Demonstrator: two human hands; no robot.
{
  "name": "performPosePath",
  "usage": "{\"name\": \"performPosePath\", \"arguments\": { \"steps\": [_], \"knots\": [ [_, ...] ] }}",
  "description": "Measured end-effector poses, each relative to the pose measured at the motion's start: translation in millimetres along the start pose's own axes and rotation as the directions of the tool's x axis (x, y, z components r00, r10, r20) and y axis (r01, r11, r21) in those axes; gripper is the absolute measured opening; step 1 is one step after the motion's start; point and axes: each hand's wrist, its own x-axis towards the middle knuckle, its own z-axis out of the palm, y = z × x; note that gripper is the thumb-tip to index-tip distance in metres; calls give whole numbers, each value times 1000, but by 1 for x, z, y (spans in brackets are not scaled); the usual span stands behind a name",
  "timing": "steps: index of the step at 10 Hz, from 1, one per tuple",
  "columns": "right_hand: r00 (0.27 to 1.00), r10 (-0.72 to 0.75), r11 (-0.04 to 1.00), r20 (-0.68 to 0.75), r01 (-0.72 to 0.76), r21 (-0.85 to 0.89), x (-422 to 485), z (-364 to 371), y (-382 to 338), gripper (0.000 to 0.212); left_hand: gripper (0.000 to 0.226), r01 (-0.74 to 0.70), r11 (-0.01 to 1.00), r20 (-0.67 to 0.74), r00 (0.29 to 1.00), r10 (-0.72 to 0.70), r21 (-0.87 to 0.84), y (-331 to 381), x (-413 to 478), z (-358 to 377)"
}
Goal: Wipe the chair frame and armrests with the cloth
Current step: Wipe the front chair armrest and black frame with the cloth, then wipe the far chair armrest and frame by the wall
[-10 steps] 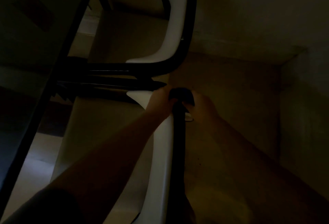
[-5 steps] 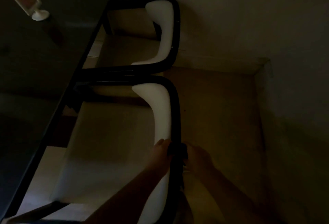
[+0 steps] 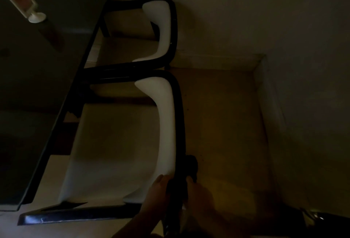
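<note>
Hands meet low on the near chair's black curved frame rail (image 3: 179,124): the left hand (image 3: 155,192) and right hand (image 3: 198,190) both close around a dark bunched cloth (image 3: 190,167) wrapped on it. The rail's long axis runs away from them towards the white padded backrest (image 3: 166,124), so unwiped length lies ahead. Dim light blurs the fingers and the cloth's edges.

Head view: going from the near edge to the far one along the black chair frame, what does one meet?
Hands, left and right, with the dark cloth → near chair's white backrest → far chair's white backrest → wall.
</note>
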Motion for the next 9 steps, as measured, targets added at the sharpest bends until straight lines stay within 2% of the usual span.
{"name": "performPosePath", "arguments": {
  "steps": [1, 2, 4, 5, 6, 7, 8, 9],
  "knots": [
    [999, -34, 999, -26, 33, -28, -11, 5, -3, 52, 21, 19, 999, 48, 999, -20, 27, 0, -11, -1],
    [999, -48, 999, -22, 48, -26, -4, 1, -6, 51, 21, -99, 987, 39, 995, 95, 127, 7, -4, -5],
    [993, -120, 990, -16, 121, 68, 32, -20, -11, 43, 27, 14, 995, -16, 1000, -12, 102, 5, 26, -1],
    [996, -82, 977, -37, 88, 196, 62, -33, -14, 31, 15, 125, 992, -112, 985, -128, -32, 17, 56, -2],
    [994, -81, 982, -77, 93, 163, 118, -68, -29, 49, 22, 167, 978, -218, 957, -192, -129, 41, 113, -25],
    [976, -195, 973, -96, 205, 105, 172, -113, -46, 58, 30, 212, 973, -267, 936, -230, -95, 61, 166, -50],
    [946, -299, 954, -125, 299, -21, 221, -152, -63, 56, 18, 248, 967, -310, 917, -252, -52, 80, 213, -77],
    [922, -341, 934, -184, 354, 41, 264, -184, -85, 26, 15, 267, 961, -393, 878, -274, -73, 93, 264, -103]
  ]
}}
